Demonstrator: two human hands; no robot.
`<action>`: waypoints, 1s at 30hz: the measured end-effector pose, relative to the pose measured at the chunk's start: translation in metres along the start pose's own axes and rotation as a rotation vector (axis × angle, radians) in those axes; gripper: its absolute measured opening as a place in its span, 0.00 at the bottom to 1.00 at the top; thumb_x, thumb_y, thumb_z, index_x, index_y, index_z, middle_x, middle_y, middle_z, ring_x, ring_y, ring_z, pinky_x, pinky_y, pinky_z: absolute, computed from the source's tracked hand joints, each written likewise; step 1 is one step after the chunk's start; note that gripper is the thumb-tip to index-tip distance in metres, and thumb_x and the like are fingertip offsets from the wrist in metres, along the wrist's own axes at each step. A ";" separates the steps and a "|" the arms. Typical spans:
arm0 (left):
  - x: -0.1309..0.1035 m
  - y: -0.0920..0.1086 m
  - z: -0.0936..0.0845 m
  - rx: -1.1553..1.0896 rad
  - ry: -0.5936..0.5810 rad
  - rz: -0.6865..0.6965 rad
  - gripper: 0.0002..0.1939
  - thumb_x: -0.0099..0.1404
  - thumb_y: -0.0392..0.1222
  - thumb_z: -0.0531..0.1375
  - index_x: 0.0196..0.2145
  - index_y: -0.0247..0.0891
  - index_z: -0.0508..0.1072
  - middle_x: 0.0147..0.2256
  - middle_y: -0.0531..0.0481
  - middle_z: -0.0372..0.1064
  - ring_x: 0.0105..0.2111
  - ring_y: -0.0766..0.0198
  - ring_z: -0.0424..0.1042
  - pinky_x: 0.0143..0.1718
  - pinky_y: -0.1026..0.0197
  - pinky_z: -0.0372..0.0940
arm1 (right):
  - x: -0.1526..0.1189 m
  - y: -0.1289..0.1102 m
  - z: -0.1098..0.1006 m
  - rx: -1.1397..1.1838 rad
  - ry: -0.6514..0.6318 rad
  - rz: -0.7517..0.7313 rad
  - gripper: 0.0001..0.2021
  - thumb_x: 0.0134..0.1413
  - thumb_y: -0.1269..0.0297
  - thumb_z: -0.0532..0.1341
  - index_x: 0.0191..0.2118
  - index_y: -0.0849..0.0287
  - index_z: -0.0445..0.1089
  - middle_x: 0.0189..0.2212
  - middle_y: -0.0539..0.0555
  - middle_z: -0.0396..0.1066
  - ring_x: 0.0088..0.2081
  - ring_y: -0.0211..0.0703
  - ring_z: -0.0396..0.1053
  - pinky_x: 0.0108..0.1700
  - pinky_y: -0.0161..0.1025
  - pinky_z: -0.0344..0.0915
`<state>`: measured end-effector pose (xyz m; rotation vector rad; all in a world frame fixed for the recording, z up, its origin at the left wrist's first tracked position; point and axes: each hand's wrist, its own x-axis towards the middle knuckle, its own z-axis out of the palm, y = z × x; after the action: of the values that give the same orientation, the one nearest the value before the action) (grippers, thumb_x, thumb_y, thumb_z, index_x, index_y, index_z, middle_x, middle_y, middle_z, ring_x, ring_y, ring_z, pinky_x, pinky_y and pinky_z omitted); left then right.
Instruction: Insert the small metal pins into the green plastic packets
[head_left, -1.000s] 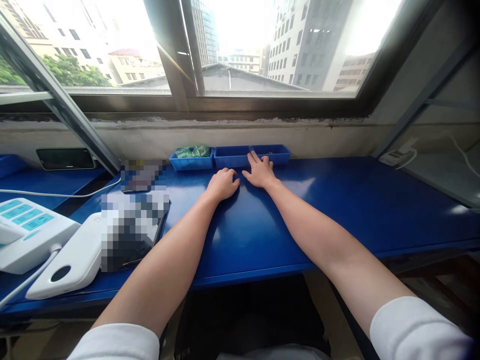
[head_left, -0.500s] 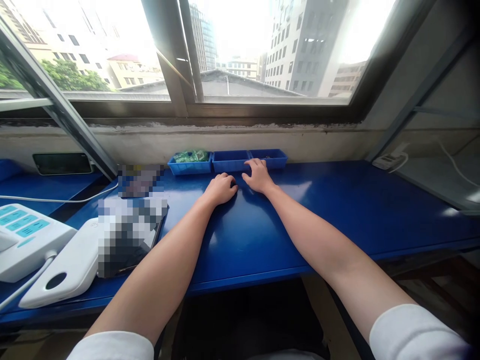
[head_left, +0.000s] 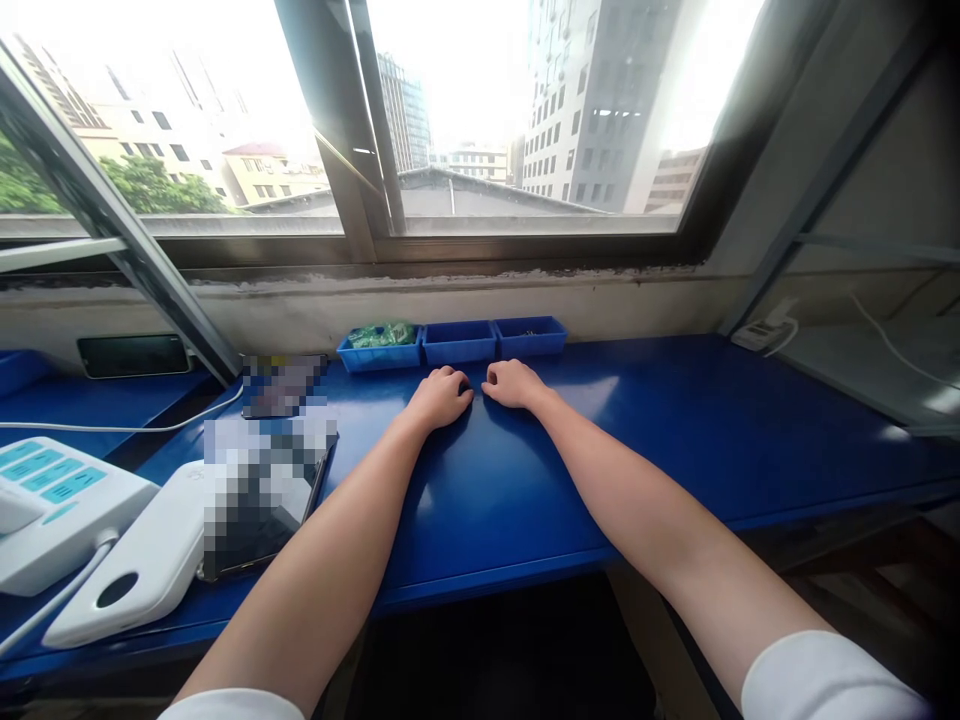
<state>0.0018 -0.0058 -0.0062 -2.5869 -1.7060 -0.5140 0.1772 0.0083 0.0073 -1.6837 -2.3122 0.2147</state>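
My left hand [head_left: 441, 397] rests on the blue table [head_left: 495, 490], its fingers curled inward and closed; whatever they may hold is hidden. Just to its right, with a small gap between, my right hand [head_left: 514, 384] is also curled closed, its fingertips towards the left hand and its content too small to tell. Behind the hands stand three blue trays side by side. Green plastic packaging fills the left tray [head_left: 379, 357], the middle tray [head_left: 459, 350] shows a bare inside, and small metallic bits lie in the right tray [head_left: 531, 344].
At the left lie a white power strip [head_left: 71, 505], a white oblong device [head_left: 139, 565] with a dark oval, and a blurred-out flat item [head_left: 262, 510]. A phone [head_left: 135, 355] leans near the wall. Metal frame posts rise at both sides, before a window.
My right hand has drawn back from the trays towards me and its fingers have curled closed. My left hand has hardly moved. The view has tilted slightly upward.
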 end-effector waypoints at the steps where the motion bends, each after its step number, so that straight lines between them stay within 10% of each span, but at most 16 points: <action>1: 0.000 0.000 0.000 0.000 -0.004 -0.002 0.18 0.63 0.48 0.52 0.44 0.37 0.72 0.45 0.42 0.67 0.48 0.52 0.65 0.50 0.54 0.62 | 0.000 0.000 0.000 0.000 -0.002 -0.011 0.09 0.52 0.56 0.56 0.33 0.54 0.70 0.35 0.54 0.74 0.37 0.47 0.70 0.32 0.36 0.60; 23: 0.001 0.002 0.003 0.068 -0.153 0.001 0.25 0.67 0.49 0.45 0.55 0.35 0.66 0.60 0.39 0.58 0.61 0.51 0.55 0.59 0.53 0.54 | -0.003 -0.005 0.004 -0.004 0.001 0.005 0.10 0.55 0.57 0.55 0.36 0.54 0.70 0.38 0.53 0.74 0.40 0.48 0.71 0.35 0.38 0.61; 30: -0.001 -0.005 -0.006 -0.002 0.018 -0.007 0.18 0.65 0.47 0.50 0.46 0.40 0.73 0.48 0.45 0.71 0.49 0.55 0.69 0.51 0.58 0.62 | -0.003 -0.005 0.005 -0.003 0.004 -0.001 0.10 0.55 0.56 0.55 0.35 0.54 0.69 0.37 0.53 0.74 0.39 0.49 0.71 0.34 0.38 0.61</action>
<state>-0.0046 -0.0057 -0.0017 -2.5704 -1.7105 -0.5382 0.1719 0.0045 0.0037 -1.6824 -2.3117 0.2080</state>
